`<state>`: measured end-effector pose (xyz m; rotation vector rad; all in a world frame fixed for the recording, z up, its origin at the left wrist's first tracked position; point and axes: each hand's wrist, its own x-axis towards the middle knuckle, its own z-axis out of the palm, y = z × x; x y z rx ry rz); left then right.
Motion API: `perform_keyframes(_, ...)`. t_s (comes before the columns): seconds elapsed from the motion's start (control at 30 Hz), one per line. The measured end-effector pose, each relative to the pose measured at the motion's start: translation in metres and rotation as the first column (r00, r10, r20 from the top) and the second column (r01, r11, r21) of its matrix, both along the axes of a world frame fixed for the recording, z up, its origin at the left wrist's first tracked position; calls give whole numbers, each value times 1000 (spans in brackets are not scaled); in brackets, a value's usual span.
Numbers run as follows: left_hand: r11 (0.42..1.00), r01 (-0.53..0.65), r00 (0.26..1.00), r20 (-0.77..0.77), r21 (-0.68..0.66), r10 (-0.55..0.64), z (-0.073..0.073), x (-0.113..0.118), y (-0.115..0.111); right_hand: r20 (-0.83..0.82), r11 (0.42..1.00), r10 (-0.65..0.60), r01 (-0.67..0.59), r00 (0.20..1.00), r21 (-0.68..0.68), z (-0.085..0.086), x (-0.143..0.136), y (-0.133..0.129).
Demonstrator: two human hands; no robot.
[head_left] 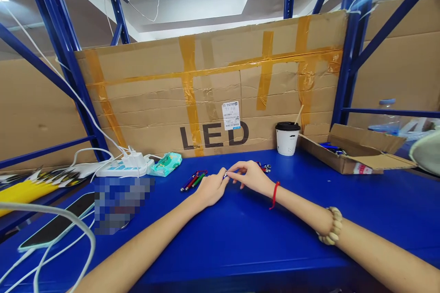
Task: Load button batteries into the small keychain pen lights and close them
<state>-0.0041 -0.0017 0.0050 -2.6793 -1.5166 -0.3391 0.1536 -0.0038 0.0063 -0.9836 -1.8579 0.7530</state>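
My left hand [210, 189] is closed, its fingers around a small item that is mostly hidden. A small silvery piece [225, 174] shows at its fingertips. My right hand [252, 176] meets it there, thumb and index finger pinched at that piece. Left of my left hand lie several slim pen-like sticks [193, 181] in red, purple and green with silvery ends. Partly behind my right hand is another group of small red items with metal ends [266, 168].
On the blue tabletop [275, 247] stand a lidded paper cup [287, 139] and an open cardboard box [347, 155] at right. At left are a power strip [120, 167], a green packet [167, 165], a phone [58, 222] and loose white cables [85, 238]. Cardboard [154, 100] walls the back.
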Motion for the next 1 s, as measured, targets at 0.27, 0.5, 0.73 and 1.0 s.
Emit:
perform_keyframes(0.27, 998, 50, 998, -35, 34, -48, 0, -1, -1, 128, 998, 14, -21, 992, 54, -1, 4, 1)
perform_keyframes(0.5, 999, -6, 998, -62, 44, 9, 1, 1, -3, 140, 996, -45, 33, 989, 84, -1, 5, 4)
perform_keyframes(0.73, 996, 37, 998, -53, 84, -33, 4, 2, -7, 270, 877, -453, 369, 850, 308, 4, 30, 15)
perform_keyframes(1.0, 992, 87, 983, 153, 88, -100, -5, -1, -1, 225, 990, -61, 30, 972, 138, 0, 17, 9)
